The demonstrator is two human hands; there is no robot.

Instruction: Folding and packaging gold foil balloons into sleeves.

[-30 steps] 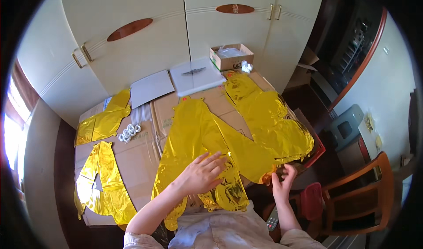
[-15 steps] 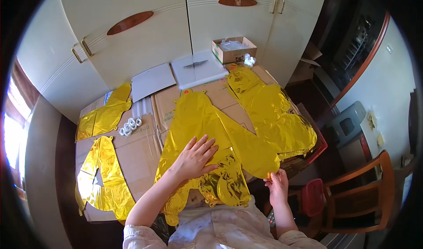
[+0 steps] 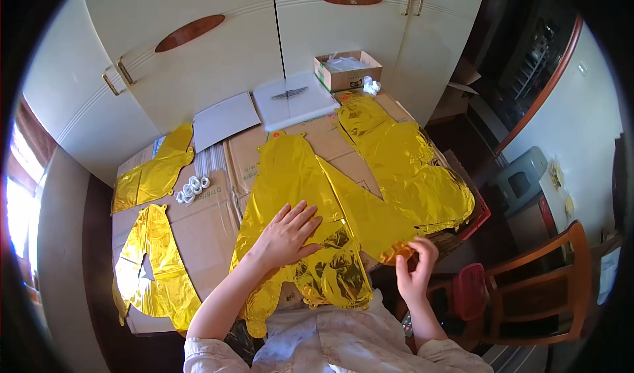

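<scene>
A large flat gold foil balloon (image 3: 284,168), uninflated, with small tabs along its edge, lies on the cardboard-covered table before me. My left hand (image 3: 287,235) rests palm down on its middle, fingers stretched out. At the balloon's lower right corner, my right hand (image 3: 415,270) has its thumb and fingers curled around the edge. There the foil bends up and shines orange; the fingertips are partly hidden. Another gold foil balloon (image 3: 403,161) lies flat to the right. Two more gold foil pieces lie at the left, one near (image 3: 158,267) and one farther back (image 3: 155,175).
White rings (image 3: 191,189) sit in a cluster at the left. Behind are a grey-white board (image 3: 226,116), a clear plastic stack (image 3: 294,99), a cardboard box (image 3: 347,75) and crumpled white paper (image 3: 371,85). A wooden chair (image 3: 535,294) and red basket (image 3: 469,292) stand right.
My right hand has moved slightly up, its fingers spreading from a tight pinch into a curl, and the foil corner has bent upward. My left hand stays on the balloon.
</scene>
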